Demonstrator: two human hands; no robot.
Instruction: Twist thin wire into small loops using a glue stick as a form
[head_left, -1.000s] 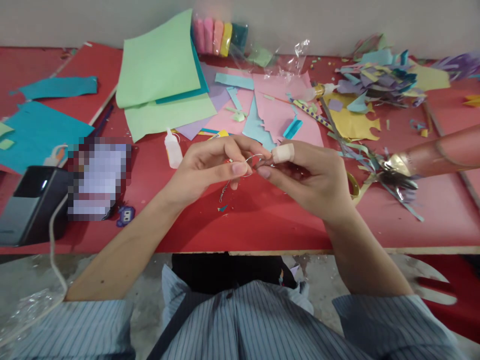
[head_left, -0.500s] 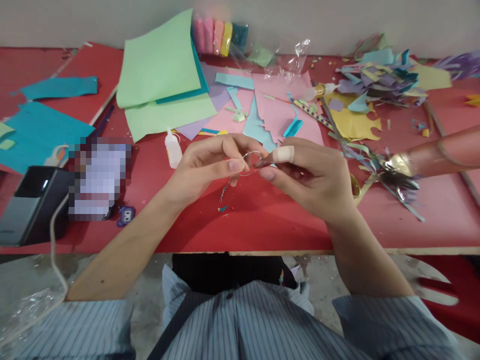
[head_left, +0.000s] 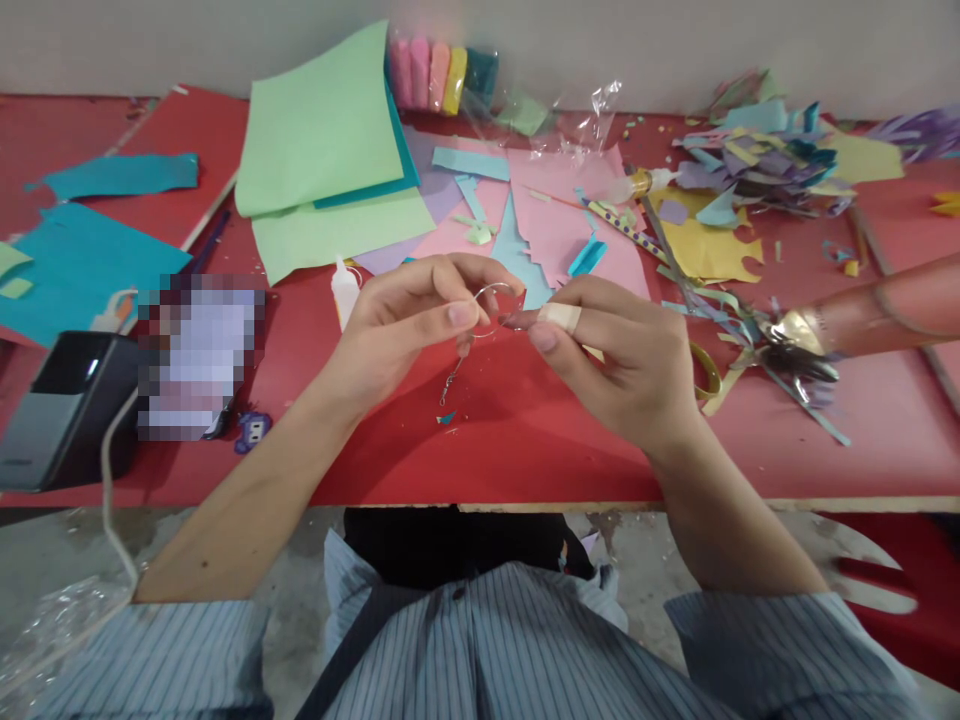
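The red surface [head_left: 525, 440] spans the view, cluttered with paper. Two light green sheets [head_left: 322, 120] lie at the back, with teal paper between them. A red tube [head_left: 892, 305] with a gold band reaches in from the right, its near end over paper strips.

Both bare hands are above the middle of the surface. The left hand [head_left: 405, 320] is curled, thumb and fingertips pinched on a thin wire loop [head_left: 492, 287]. The right hand [head_left: 626, 355] is partly closed, its dark fingertip at the loop's right side; I cannot tell whether it grips the wire.

One heap of mixed scraps [head_left: 765, 155] lies at the back right. At the left are one black and grey device [head_left: 82, 400] and one phone [head_left: 199, 360], its screen pixelated and unreadable. Five clay sticks [head_left: 427, 75] stand in clear wrap: two pink, one coral, one yellow, one dark teal. One white bottle [head_left: 345, 290] is just beside the left hand, which now covers more of it than a moment ago. The loop sits slightly further left, between the hands, and shows more openly. Its twisted tail [head_left: 448, 385] hangs below the left fingers. One pale bandage [head_left: 562, 317] wraps a right finger.
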